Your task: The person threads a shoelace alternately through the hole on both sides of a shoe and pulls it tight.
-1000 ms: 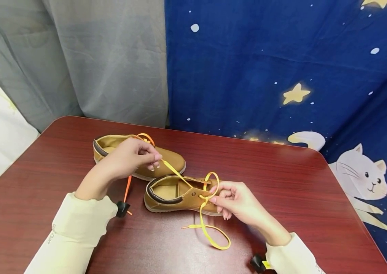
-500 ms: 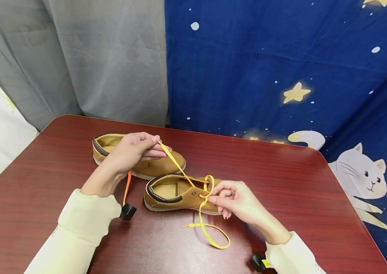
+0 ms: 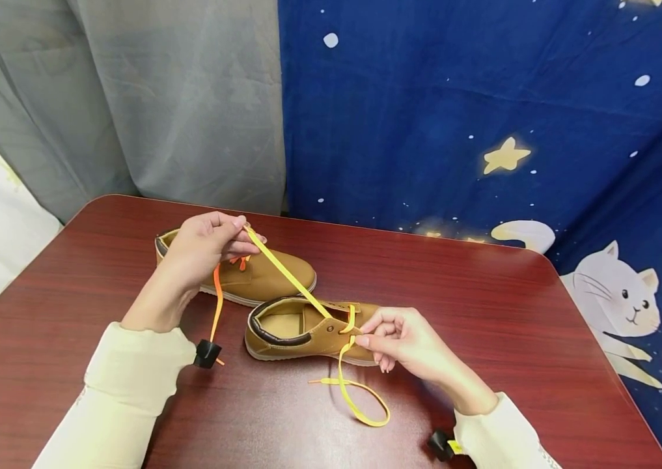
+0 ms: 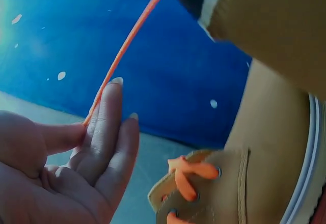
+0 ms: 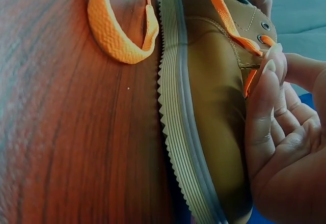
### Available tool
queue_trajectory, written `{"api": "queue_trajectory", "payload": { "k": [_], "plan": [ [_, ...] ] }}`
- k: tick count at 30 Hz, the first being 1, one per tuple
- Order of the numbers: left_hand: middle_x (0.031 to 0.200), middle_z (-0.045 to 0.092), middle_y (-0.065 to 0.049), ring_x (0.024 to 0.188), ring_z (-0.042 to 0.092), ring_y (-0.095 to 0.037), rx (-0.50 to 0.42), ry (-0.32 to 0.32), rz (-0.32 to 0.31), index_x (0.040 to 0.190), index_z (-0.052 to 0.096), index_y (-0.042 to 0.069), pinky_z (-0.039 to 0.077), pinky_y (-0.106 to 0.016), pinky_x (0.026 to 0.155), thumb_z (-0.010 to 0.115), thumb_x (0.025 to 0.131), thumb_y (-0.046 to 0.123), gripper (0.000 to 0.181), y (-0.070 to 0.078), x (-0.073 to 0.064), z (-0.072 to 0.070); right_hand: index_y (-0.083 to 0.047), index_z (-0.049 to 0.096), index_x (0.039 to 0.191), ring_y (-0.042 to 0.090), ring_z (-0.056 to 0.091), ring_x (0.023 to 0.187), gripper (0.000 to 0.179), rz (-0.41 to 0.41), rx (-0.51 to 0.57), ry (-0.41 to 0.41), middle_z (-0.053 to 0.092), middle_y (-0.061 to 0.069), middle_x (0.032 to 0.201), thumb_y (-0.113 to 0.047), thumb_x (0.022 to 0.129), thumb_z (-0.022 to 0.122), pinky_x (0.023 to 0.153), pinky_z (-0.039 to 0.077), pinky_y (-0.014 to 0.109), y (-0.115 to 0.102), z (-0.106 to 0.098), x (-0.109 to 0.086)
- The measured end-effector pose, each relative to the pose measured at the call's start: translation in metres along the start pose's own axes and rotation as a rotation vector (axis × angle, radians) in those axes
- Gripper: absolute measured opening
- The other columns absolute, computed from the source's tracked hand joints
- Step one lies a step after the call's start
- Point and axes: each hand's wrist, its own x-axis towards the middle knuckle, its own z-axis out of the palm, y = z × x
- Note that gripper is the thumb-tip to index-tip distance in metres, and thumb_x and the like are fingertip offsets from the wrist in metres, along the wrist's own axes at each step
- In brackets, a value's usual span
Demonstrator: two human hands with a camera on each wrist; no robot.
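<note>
The near tan shoe (image 3: 278,348) sits on the table with its toe to the right. From one of its eyelets a yellow shoelace (image 3: 285,271) runs up taut to my left hand (image 3: 198,251), which pinches its end between thumb and fingers. In the left wrist view the same shoelace (image 4: 130,38) looks orange. My right hand (image 3: 403,342) is at the front of the lacing. In the right wrist view its thumb and forefinger (image 5: 270,79) pinch the lace at the flap edge, below the eyelets. The lace's other end curls loosely on the table.
Behind the near shoe stands a second tan shoe (image 3: 284,273) with an orange lace, partly covered by my left hand. A black wrist camera (image 3: 207,353) hangs near the left cuff, another (image 3: 441,445) near the right. Curtains (image 3: 424,117) border the table's far edge.
My left hand has risen and moved back to the left, drawing more lace through the eyelet. The yellow loop by my right hand has shrunk and tightened; the right hand stays in place.
</note>
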Motion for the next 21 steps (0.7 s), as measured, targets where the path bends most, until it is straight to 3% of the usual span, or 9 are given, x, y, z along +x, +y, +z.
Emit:
{"api": "queue_trajectory", "payload": {
  "k": [3,7,12,14,18,21],
  "plan": [
    [0.081,0.075,0.009,0.074,0.072,0.002,0.205,0.049,0.022,0.113,0.058,-0.005,0.055,-0.021,0.067,0.05,0.107,0.027,0.033,-0.001,0.0,0.002,-0.001,0.069,0.095,0.007,0.059,0.05,0.015,-0.001,-0.008,-0.005,0.061,-0.001,0.059,-0.015,0.092,0.073,0.048,0.052,0.025,0.0,0.0,0.0],
    [0.085,0.077,-0.005,0.075,0.073,-0.009,0.468,0.141,0.077,0.108,0.066,0.0,0.048,-0.019,0.06,0.055,0.105,0.026,0.028,0.002,-0.004,0.009,-0.002,0.068,0.103,0.009,0.061,0.052,0.018,0.006,-0.046,-0.018,0.062,0.001,0.062,-0.015,0.093,0.073,0.049,0.055,0.029,-0.002,-0.002,0.0],
    [0.093,0.076,-0.009,0.081,0.068,-0.022,0.643,0.15,0.159,0.105,0.072,0.008,0.046,-0.027,0.067,0.059,0.102,0.021,0.019,0.007,-0.008,0.024,-0.008,0.065,0.103,0.016,0.065,0.055,0.021,0.022,-0.172,-0.032,0.067,0.008,0.067,-0.023,0.092,0.075,0.052,0.057,0.038,-0.01,-0.008,-0.005],
    [0.095,0.076,-0.007,0.08,0.064,-0.023,0.707,0.137,0.197,0.103,0.074,0.011,0.045,-0.031,0.071,0.06,0.101,0.02,0.016,0.007,-0.009,0.03,-0.012,0.067,0.096,0.015,0.065,0.054,0.016,0.017,-0.264,-0.074,0.07,0.007,0.069,-0.026,0.092,0.075,0.052,0.056,0.036,-0.013,-0.01,-0.008],
    [0.089,0.075,-0.002,0.075,0.059,-0.021,0.809,0.105,0.261,0.1,0.075,0.015,0.043,-0.035,0.07,0.064,0.099,0.021,0.012,0.002,-0.008,0.042,-0.022,0.074,0.088,0.0,0.057,0.052,0.007,-0.059,-0.518,-0.176,0.072,-0.005,0.071,-0.027,0.092,0.074,0.049,0.049,0.023,-0.016,-0.009,-0.014],
    [0.08,0.071,0.0,0.069,0.056,-0.018,0.835,0.074,0.284,0.1,0.074,0.016,0.042,-0.033,0.065,0.065,0.098,0.021,0.01,-0.002,-0.008,0.051,-0.024,0.078,0.092,-0.01,0.051,0.056,0.005,-0.146,-0.75,-0.184,0.073,-0.015,0.078,-0.028,0.091,0.074,0.053,0.045,0.016,-0.018,0.001,-0.016]
  ]
}}
